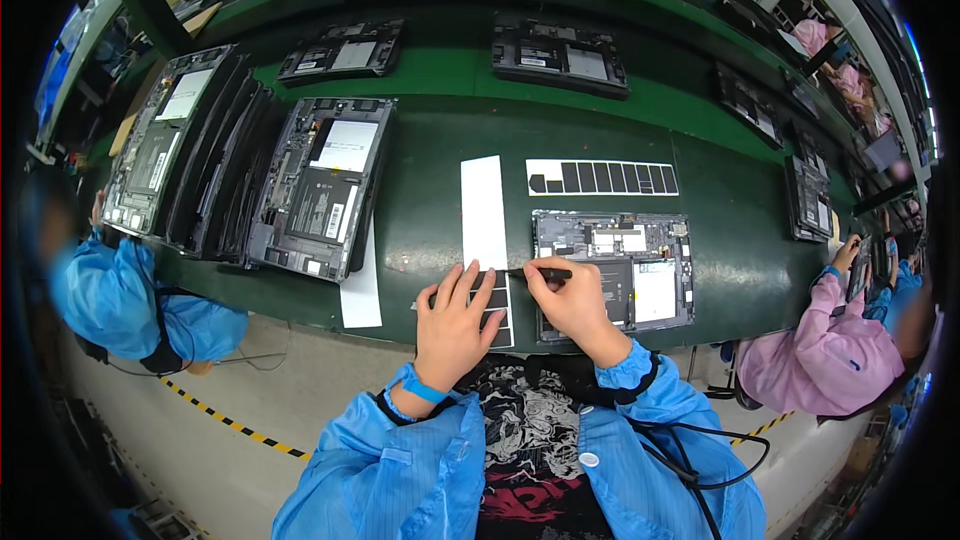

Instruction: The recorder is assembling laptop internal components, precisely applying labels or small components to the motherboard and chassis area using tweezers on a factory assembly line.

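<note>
The middle is bright and clear. Soft light makes pale shiny patches on the smooth dark green table (pixel 740 275), and the long white paper strip (pixel 482 202) looks very bright. Far things are dimmer. Near the round black rim, straight lines bend and small things look blurry.

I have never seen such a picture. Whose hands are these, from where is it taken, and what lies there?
There is no robot here: these are a person's two bare hands. The single picture comes from a wide fisheye camera worn on the head, looking down, so straight edges bend. The left hand rests on a white sheet bearing black pieces; the right hand holds a thin black tool, its tip near that left hand. On the green table also lie an opened flat electronic device, another white sheet and, further left, stacks of similar devices.
</note>
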Demonstrator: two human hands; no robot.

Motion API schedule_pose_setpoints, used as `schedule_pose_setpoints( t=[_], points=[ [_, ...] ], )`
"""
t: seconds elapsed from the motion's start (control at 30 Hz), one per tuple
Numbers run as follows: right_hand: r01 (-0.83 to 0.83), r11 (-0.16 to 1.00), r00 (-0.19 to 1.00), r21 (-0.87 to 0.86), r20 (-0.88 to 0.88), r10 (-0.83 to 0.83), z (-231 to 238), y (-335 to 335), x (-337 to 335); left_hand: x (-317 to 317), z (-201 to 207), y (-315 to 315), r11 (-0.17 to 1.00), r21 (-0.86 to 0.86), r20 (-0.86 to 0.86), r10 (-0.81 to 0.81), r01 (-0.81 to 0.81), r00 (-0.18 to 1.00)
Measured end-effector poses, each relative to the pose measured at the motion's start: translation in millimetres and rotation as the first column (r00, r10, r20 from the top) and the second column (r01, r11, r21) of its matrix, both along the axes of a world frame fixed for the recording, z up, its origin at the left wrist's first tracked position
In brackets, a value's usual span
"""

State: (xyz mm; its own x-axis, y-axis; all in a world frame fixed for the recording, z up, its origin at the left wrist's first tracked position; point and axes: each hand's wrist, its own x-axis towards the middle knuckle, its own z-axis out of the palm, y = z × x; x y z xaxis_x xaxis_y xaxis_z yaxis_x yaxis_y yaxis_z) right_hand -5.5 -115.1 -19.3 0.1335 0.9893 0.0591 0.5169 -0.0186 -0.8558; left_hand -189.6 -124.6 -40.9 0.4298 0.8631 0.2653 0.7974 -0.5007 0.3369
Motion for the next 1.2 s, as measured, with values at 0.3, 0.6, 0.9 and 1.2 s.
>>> schedule_pose_setpoints(
  t=[0.3, 0.6, 0.9, 1.2],
  points=[
    [0.016, 0.999, 0.995, 0.051, -0.095, -0.011, -2, -3, 1, -2, -3, -1, 1.0, 0.006, 0.015, -0.001, 0.001, 1.0],
    [-0.024, 0.999, 1.0, 0.049, -0.001, 0.024, 0, -4, -1, -1, 0, -1, 1.0, 0.013, -0.021, -0.005, 0.005, 1.0],
    [-0.116, 0.991, 0.885, -0.068, -0.459, 0.072, 2, -4, 14, 4, 1, 2, 1.0, 0.03, -0.117, -0.005, 0.009, 0.993],
    [0.13, 0.992, 0.808, -0.003, -0.579, -0.107, 28, -41, 132, 18, 33, 16, 0.996, -0.075, -0.161, -0.058, 0.046, 0.985]
  ],
)
